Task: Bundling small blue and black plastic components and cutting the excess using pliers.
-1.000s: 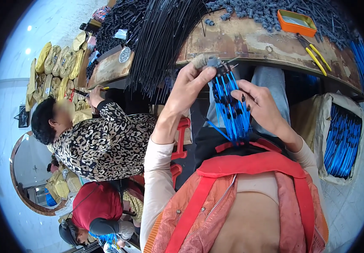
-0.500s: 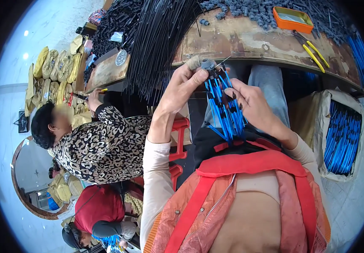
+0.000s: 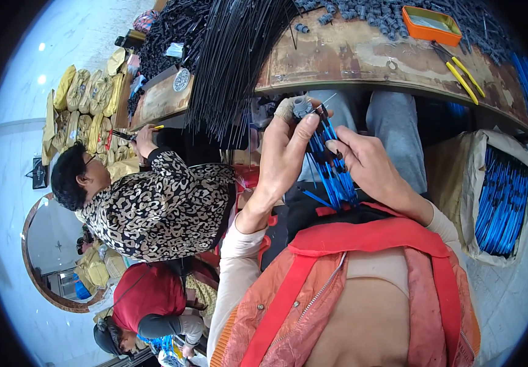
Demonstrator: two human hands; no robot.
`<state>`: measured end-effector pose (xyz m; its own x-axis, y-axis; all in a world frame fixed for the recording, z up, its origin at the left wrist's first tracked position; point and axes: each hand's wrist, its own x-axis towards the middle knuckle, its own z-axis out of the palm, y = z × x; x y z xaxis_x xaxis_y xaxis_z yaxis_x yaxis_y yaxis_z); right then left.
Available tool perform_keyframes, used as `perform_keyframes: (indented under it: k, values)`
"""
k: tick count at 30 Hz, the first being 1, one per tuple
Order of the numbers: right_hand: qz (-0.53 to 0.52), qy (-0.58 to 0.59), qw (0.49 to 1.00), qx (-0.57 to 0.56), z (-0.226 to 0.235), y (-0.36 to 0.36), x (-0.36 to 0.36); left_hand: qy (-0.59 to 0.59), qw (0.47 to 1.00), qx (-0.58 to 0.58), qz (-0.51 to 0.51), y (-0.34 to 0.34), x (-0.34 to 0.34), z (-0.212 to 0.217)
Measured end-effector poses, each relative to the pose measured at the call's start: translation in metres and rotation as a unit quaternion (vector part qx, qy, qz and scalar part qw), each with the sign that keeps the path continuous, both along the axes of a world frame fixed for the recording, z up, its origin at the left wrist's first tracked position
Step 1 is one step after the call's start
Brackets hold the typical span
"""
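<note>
Before the front edge of the worn, brown wooden table [image 3: 362, 61], both hands sit lower than half a second ago, and the grey, ribbed plastic fitting [image 3: 302, 107] now shows below that edge. The bundle of slim, shiny blue rods with black clips [image 3: 338, 186] lies between the hands, slanting down to the person's lap. The left hand [image 3: 282, 153] is closed around its upper end beside the fitting, thumb across the front and hiding part of the rods. The right hand [image 3: 371, 159] is nearly closed, thumb and forefinger at the bundle's right side; whether they grip a single rod I cannot tell. On the table are a thick sheaf of thin black rods [image 3: 227, 67], yellow-handled pliers [image 3: 460, 73] and an orange rectangular tin [image 3: 433, 35]. An open, pale-lined sack [image 3: 469, 189] holding more blue rods stands at the right.
</note>
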<state>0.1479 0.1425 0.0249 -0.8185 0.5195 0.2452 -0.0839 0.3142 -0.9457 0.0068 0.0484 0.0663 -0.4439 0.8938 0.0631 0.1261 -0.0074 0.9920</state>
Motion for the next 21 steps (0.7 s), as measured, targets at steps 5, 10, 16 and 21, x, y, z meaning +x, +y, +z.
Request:
perform_keyframes:
  k: [5,10,16,21]
  values:
    - [0.044,0.018,0.999,-0.001,0.006,0.013,-0.001,-0.105,0.986,0.081,-0.104,0.009,-0.021,-0.002]
    - [0.077,-0.001,0.992,-0.097,-0.020,0.003,0.009,-0.202,0.967,0.035,-0.151,-0.002,-0.020,-0.028]
    - [0.100,-0.054,0.992,-0.063,-0.015,0.002,0.005,-0.033,0.992,-0.014,-0.119,-0.013,-0.015,-0.005]
    - [0.109,-0.045,0.993,-0.016,-0.021,0.000,-0.002,0.068,0.990,-0.111,-0.046,-0.027,-0.004,0.013]
